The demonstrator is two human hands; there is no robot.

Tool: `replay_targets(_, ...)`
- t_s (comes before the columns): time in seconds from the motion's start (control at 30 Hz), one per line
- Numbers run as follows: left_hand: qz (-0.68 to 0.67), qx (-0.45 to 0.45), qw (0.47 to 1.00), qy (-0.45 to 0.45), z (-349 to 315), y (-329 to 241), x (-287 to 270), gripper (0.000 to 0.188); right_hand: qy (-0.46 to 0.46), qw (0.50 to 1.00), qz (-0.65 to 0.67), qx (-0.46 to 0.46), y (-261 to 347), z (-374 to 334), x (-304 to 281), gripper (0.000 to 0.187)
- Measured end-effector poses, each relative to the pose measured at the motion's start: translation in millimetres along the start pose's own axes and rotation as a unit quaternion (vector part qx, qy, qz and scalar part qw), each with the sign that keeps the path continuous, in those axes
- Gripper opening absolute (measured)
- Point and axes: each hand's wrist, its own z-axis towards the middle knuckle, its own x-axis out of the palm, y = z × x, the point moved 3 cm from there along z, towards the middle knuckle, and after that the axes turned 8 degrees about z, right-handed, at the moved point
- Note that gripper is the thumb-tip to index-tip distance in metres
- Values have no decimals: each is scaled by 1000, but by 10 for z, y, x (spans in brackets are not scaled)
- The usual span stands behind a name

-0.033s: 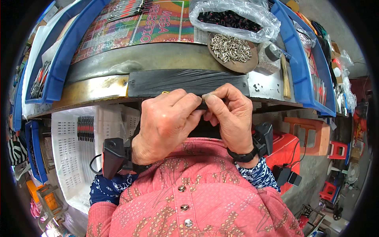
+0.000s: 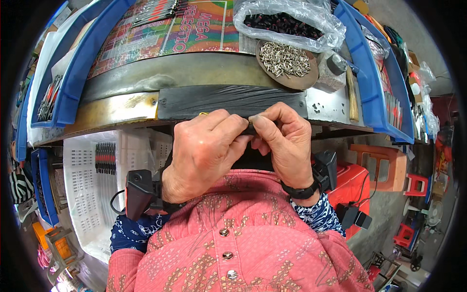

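Note:
Both my hands meet at the table's front edge, just before the black padded strip (image 2: 214,100). My left hand (image 2: 202,151) is closed, thumb and index finger pressed together. My right hand (image 2: 287,146) pinches close beside it, thumb against bent fingers. Between the fingertips a small dark piece (image 2: 250,128) shows, with a brassy spot at its top. Its kind is hidden by the fingers. A bit of yellow (image 2: 203,114) sticks out behind my left knuckles.
A brown dish (image 2: 307,82) of small silver metal pins stands beyond my right hand, below a clear bag (image 2: 318,45) of black parts. Blue trays (image 2: 80,82) flank the table. Right are a wooden handle (image 2: 351,95) and a stone block (image 2: 332,78). A white crate (image 2: 92,209) stands lower left.

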Motion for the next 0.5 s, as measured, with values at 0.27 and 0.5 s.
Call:
replay_targets(0.27, -27, -24, 999, 10, -14, 12, -26, 22, 38, 999, 24, 30, 13, 25, -20, 13)
replay_targets(0.5, -11, -3, 1000, -18, -41, -2, 41, 16, 31, 996, -32, 75, 63, 28, -23, 9)
